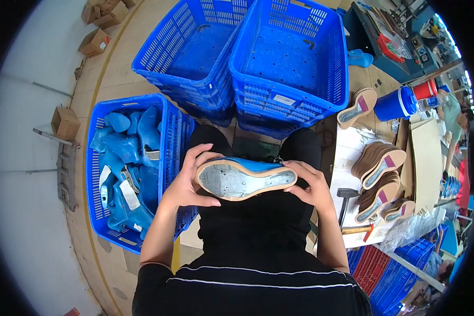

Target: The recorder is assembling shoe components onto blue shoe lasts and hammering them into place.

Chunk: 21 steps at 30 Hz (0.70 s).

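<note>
Over my lap I hold a blue shoe last (258, 165) on its side, its underside facing up. A tan-edged insole (237, 180) with a grey, foot-shaped middle covers that underside. My left hand (188, 181) is closed round the wide toe end, the thumb along the lower edge. At the narrow heel end, my right hand (312, 183) grips with thumb and fingers. To my left, a blue crate (163, 152) holds many blue shoe lasts (122, 147), a few with pale pieces on them. Stacked insoles (376, 163) lie on the table to my right.
Stacked blue crates (289, 58) stand ahead of me, with another stack (195, 47) beside them. On the white table (347, 142) lie a black-headed hammer (346, 197) and a wooden-handled hammer (355, 229). A blue drum-shaped container (396, 104) stands farther right. Cardboard boxes (65, 122) sit by the left wall.
</note>
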Each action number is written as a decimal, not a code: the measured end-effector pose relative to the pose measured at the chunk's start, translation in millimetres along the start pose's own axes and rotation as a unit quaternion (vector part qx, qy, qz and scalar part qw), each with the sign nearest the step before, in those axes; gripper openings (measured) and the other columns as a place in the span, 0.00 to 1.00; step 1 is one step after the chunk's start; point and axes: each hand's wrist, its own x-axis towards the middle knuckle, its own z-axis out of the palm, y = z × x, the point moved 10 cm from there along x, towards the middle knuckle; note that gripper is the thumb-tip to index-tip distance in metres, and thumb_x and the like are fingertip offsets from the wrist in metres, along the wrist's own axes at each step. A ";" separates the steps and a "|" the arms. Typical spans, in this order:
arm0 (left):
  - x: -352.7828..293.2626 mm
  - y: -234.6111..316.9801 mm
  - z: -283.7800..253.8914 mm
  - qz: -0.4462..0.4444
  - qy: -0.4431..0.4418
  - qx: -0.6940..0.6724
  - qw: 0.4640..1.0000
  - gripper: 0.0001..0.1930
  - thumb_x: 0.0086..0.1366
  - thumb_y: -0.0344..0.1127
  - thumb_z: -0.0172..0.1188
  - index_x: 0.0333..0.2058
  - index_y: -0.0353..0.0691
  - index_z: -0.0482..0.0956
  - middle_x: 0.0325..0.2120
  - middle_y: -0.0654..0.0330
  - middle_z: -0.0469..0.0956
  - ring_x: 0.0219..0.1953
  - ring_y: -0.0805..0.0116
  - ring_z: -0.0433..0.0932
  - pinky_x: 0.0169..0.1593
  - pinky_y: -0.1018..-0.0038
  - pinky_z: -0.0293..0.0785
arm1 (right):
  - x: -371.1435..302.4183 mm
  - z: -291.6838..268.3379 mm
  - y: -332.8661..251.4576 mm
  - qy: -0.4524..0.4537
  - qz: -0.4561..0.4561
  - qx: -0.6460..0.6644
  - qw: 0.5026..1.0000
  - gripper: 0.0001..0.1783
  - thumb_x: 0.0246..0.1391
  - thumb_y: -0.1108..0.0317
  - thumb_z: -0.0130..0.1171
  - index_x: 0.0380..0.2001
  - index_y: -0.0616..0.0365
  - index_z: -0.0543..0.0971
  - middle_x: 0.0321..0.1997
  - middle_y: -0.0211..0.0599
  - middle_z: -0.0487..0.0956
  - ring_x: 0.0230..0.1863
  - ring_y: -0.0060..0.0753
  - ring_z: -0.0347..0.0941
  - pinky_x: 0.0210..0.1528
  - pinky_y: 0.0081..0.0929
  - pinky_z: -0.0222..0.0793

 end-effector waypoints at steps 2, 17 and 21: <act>2.6 8.3 4.7 0.036 -0.017 0.046 0.998 0.67 0.41 0.26 0.89 0.77 0.44 0.54 0.69 0.44 0.70 0.72 0.50 0.72 0.73 0.57 0.70 | -4.3 -0.8 3.8 0.007 -0.009 0.009 1.000 0.36 0.54 0.60 0.79 0.62 0.65 0.81 0.61 0.54 0.84 0.60 0.55 0.84 0.62 0.39 0.80; 1.1 -13.9 -12.4 0.065 -0.014 0.125 0.990 0.47 0.44 0.23 0.86 0.65 0.46 0.75 0.70 0.50 0.68 0.74 0.54 0.69 0.75 0.60 0.67 | 5.3 -5.2 -17.4 0.000 0.015 0.021 1.000 0.34 0.56 0.65 0.78 0.65 0.61 0.80 0.61 0.51 0.84 0.59 0.56 0.84 0.62 0.40 0.81; -9.2 -23.8 -21.5 0.050 0.002 0.132 0.990 0.47 0.44 0.24 0.87 0.65 0.46 0.75 0.69 0.49 0.71 0.73 0.53 0.70 0.74 0.59 0.68 | 5.7 -1.5 -25.0 -0.010 0.026 0.007 1.000 0.34 0.56 0.65 0.77 0.65 0.59 0.80 0.60 0.51 0.84 0.60 0.60 0.82 0.63 0.42 0.79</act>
